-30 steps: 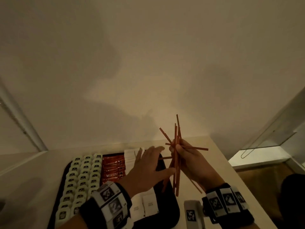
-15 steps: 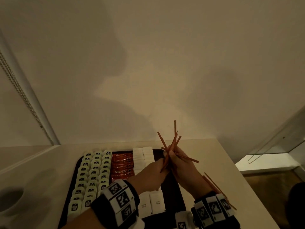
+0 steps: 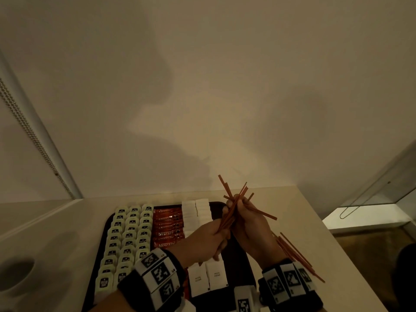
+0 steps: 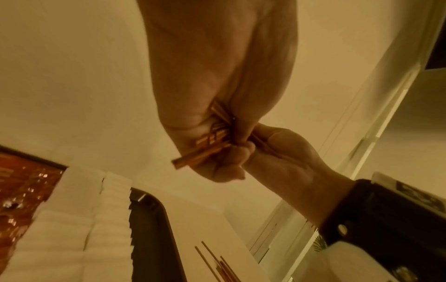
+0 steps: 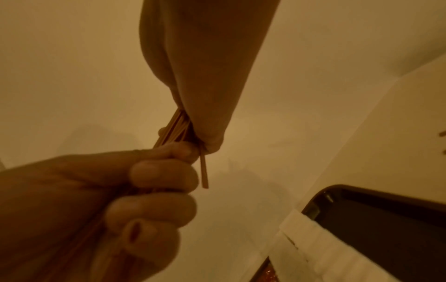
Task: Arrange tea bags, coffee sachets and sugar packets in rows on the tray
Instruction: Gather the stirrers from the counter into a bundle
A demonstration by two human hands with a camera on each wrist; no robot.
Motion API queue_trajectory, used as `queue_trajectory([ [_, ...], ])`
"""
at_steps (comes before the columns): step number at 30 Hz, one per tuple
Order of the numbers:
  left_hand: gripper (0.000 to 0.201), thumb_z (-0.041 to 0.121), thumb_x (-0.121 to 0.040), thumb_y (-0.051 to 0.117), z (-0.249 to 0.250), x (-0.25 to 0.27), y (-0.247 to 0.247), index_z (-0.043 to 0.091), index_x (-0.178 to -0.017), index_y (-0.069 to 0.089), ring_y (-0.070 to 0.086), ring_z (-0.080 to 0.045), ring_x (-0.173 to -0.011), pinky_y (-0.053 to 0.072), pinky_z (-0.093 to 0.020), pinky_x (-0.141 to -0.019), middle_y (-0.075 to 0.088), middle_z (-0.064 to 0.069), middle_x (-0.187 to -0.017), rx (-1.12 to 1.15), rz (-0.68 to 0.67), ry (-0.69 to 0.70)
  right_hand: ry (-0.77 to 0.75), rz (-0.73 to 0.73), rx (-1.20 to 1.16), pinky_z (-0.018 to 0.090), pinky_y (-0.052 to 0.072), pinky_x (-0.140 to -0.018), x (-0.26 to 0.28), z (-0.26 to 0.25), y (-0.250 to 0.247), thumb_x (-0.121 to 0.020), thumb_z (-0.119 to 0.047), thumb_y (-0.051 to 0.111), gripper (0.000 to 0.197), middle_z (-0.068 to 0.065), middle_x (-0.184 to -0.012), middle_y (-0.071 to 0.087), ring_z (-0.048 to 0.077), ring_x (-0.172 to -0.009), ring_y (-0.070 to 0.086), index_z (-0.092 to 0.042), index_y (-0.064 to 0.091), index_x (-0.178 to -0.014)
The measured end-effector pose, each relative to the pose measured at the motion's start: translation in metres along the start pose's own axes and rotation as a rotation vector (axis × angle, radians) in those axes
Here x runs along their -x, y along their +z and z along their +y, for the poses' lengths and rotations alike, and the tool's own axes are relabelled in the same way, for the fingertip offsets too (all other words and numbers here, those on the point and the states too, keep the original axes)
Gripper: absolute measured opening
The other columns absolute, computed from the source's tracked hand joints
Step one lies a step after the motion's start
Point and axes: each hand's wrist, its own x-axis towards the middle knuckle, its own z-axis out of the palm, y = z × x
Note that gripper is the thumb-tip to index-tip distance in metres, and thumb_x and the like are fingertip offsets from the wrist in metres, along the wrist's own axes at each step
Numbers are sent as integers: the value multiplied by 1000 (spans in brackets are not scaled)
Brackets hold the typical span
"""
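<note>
A black tray (image 3: 244, 275) holds rows of pale tea bags (image 3: 129, 237), red coffee sachets (image 3: 167, 224) and white sugar packets (image 3: 195, 210). Above its right part both hands hold one bundle of thin orange-brown sticks (image 3: 231, 208). My left hand (image 3: 216, 235) grips the lower ends. My right hand (image 3: 238, 206) grips the middle, and the tops fan out above it. In the left wrist view the stick ends (image 4: 200, 154) poke out between the left hand (image 4: 217, 76) and the right hand (image 4: 284, 162). In the right wrist view the sticks (image 5: 173, 126) run from the right hand (image 5: 207, 66) into the left hand (image 5: 96, 200).
More sticks (image 3: 297, 255) lie loose on the table to the right of the tray, near my right wrist. A dark round cup (image 3: 15, 273) stands at the far left. A wall rises right behind the table. The table's right edge drops to the floor.
My left hand, open beside the bundle a second ago, now grips the lower ends. The splayed sticks have been drawn closer together.
</note>
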Motion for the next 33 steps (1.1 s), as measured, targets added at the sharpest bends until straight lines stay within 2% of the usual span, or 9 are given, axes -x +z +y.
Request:
queue_trajectory([
  [3,13,16,-100,37,-4,1,-1,16,-90,46,33,-7,-51,31,-19,-47,38,5,-64,52,-30,-33,-71,68,-93,25,51,-71,-7,-4,-2,-99,-11,35,20,6,-77,58,15,-70,58,-6,55,-95],
  [6,15,20,-101,36,-8,5,-5,15,-92,47,31,-6,-49,29,-19,-46,37,6,-61,56,-32,-39,-174,128,-168,23,50,-67,-16,-20,-13,-100,-11,33,20,5,-74,56,14,-67,56,-7,52,-96],
  [12,16,17,-102,36,-10,-1,-16,10,-92,46,31,-6,-46,33,-19,-45,36,8,-54,288,161,60,-272,116,-27,19,45,-55,-17,-32,-19,-99,-9,33,21,3,-73,53,11,-61,50,-9,52,-91],
  [17,20,11,-102,33,-10,-3,-13,7,-102,52,32,-8,-47,33,-20,-49,42,5,-60,384,88,42,-358,159,-138,21,45,-60,-19,-50,-21,-100,-14,34,21,2,-74,56,11,-64,52,-12,54,-93],
  [21,19,7,-100,32,-10,-1,-14,8,-100,51,35,-8,-48,35,-22,-51,44,4,-59,377,54,18,-266,97,-10,19,42,-53,-18,-40,-13,-100,-10,33,20,2,-73,52,10,-60,48,-11,52,-92],
  [24,17,18,-101,36,-7,0,-9,9,-100,51,36,-7,-48,39,-23,-53,38,8,-55,255,23,55,-177,-10,103,19,41,-51,-13,-24,1,-99,-8,33,17,4,-73,50,10,-59,47,-8,50,-95],
  [28,19,15,-101,37,-6,-4,-10,9,-100,54,48,-12,-54,48,-26,-58,47,2,-61,357,149,42,-123,-91,226,20,40,-52,-6,-14,6,-99,-9,32,18,4,-72,49,11,-57,45,-7,49,-94],
  [30,19,13,-101,35,-7,-7,-13,9,-97,53,40,-10,-50,39,-22,-50,44,2,-60,548,213,33,-108,-116,279,21,36,-55,-4,-13,5,-99,-10,33,17,4,-72,49,12,-58,43,-8,50,-94],
  [33,19,24,-98,44,-3,-12,-16,10,-100,58,27,-7,-43,25,-19,-41,35,6,-53,741,279,93,-37,-199,297,22,33,-55,0,-6,5,-94,-16,40,15,4,-71,47,13,-58,39,-8,53,-95],
])
